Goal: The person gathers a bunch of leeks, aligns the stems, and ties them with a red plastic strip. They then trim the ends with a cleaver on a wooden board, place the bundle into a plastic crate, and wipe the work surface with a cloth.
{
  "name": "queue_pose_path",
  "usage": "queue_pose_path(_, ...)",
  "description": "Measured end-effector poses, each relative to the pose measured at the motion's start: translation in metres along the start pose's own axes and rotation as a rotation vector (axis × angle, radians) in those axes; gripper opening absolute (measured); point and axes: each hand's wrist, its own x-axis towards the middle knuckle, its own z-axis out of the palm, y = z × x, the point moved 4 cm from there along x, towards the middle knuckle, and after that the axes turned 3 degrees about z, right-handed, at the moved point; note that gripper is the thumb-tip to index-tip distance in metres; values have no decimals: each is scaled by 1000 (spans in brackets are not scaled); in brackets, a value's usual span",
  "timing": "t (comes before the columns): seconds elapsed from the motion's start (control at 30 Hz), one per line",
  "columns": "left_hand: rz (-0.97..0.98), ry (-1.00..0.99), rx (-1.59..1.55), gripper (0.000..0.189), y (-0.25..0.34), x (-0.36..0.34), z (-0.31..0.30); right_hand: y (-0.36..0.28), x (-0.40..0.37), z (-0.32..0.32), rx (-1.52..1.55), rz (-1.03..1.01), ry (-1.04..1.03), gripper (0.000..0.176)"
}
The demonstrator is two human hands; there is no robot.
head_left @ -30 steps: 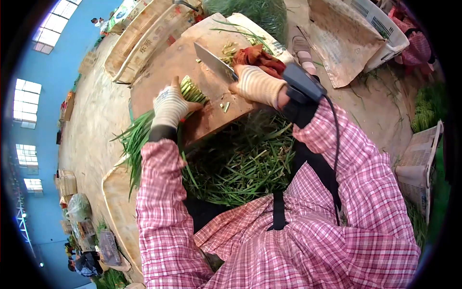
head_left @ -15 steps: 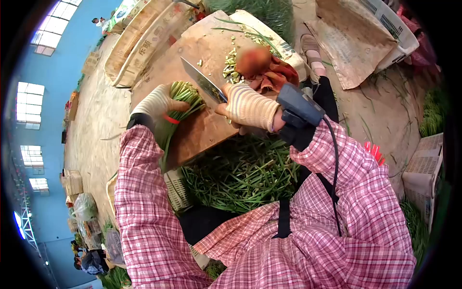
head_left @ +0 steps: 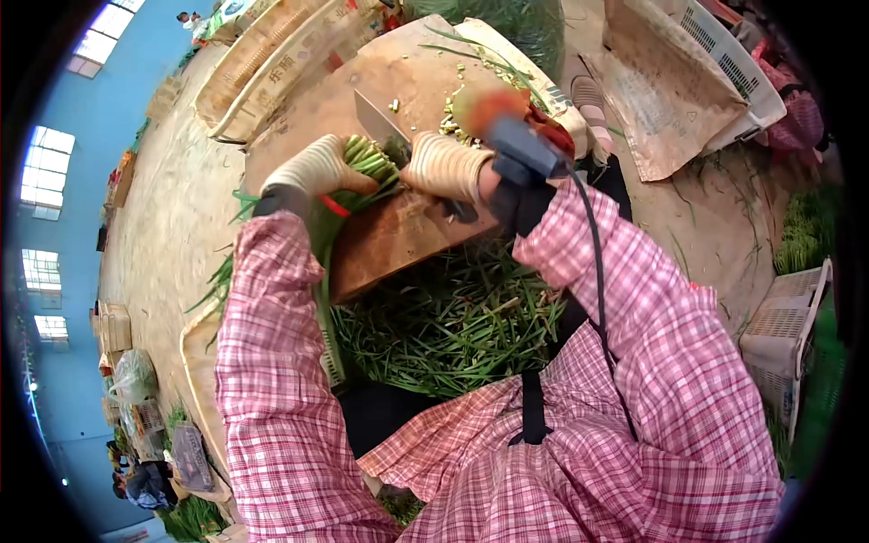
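My left hand [head_left: 317, 170], in a pale knitted glove, is wrapped round a bunch of green stalks [head_left: 369, 161]. A red band [head_left: 334, 205] circles the bunch, and its pale cut ends point right, towards the knife. My right hand [head_left: 445, 168], gloved alike, grips a knife [head_left: 368, 116]. Its broad blade slants up and left, right beside the stalk ends, while the dark handle end shows below the glove. Both hands are over a worn wooden board [head_left: 398, 237]. Short cut stalk pieces [head_left: 450, 116] lie scattered behind my right hand.
A red cloth [head_left: 547, 125] lies at the board's far right. Below the board's near edge sits a heap of green trimmings [head_left: 453, 330]. A long pale crate [head_left: 282, 77] stands at the far left, another white crate [head_left: 724, 81] at the far right. A cable [head_left: 597, 271] runs along my right sleeve.
My right hand has moved left with the knife, bringing the blade up beside the stalk ends. The left hand still holds the bunch, now a little further right in view.
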Motion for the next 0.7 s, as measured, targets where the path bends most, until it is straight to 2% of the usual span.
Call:
queue_pose_path(0.03,38,64,42,64,3,-6,4,2,1,-10,70,71,25,21)
queue_pose_path(0.07,74,131,78,66,5,-10,9,6,0,-20,68,140,149,19)
queue_pose_path(0.1,65,205,224,85,5,-14,12,10,-3,-30,73,207,273,19)
queue_pose_path(0.13,91,218,272,97,8,-19,17,8,-6,-40,-69,120,386,23)
queue_pose_path(0.2,100,215,186,112,20,-38,22,17,-4,-49,-293,72,316,31)
queue_pose_path(0.3,106,400,265,118,20,-61,20,24,-6,-54,-236,123,277,35)
queue_pose_path(0.4,-19,518,359,120,13,-90,19,32,-10,-61,-185,185,219,40)
queue_pose_path(0.47,8,578,365,111,3,-106,24,41,-39,-90,-174,236,303,55)
queue_pose_path(0.5,20,598,403,110,-1,-111,28,39,-64,-106,-295,353,275,55)
queue_pose_path(0.53,37,618,440,108,-1,-114,32,54,-81,-104,-410,371,407,54)
queue_pose_path(0.57,112,716,380,86,3,-117,36,73,-90,-98,-315,368,329,51)
queue_pose_path(0.6,137,765,242,78,3,-111,37,88,-96,-92,-219,367,254,48)
queue_pose_path(0.67,170,847,-26,62,-2,-104,38,108,-99,-74,-22,327,329,37)
queue_pose_path(0.7,228,929,-19,43,12,-104,36,114,-98,-68,-12,265,422,30)
